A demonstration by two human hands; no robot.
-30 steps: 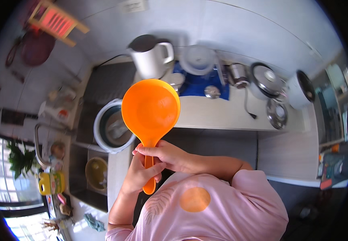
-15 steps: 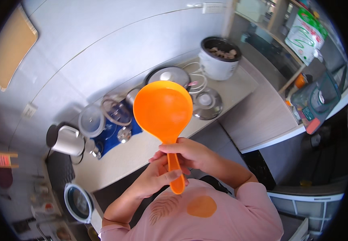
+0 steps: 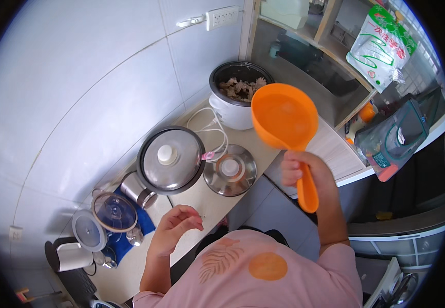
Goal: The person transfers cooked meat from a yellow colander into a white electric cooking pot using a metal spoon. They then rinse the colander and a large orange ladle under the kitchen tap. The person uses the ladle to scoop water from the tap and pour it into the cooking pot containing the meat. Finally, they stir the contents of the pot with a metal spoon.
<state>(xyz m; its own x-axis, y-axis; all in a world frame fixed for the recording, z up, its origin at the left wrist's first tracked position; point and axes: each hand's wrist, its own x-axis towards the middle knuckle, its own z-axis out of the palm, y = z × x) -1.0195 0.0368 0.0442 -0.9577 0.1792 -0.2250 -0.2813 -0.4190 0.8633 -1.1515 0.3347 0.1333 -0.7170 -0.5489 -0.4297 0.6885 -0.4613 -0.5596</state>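
Fingers round orange scoop handle

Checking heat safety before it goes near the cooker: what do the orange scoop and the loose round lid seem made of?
Orange scoop in the right hand: probably plastic, uniform matte colour with soft sheen. Round lid: apparently polished metal, mirror-like reflections, with a pale knob, possibly plastic.

The person wears a short-sleeved pink shirt. Below the hands, its front carries a round orange patch, and just left of that a pale orange leaf print. The sleeves end above the elbows, leaving both forearms bare. The left hand and right hand carry no gloves.
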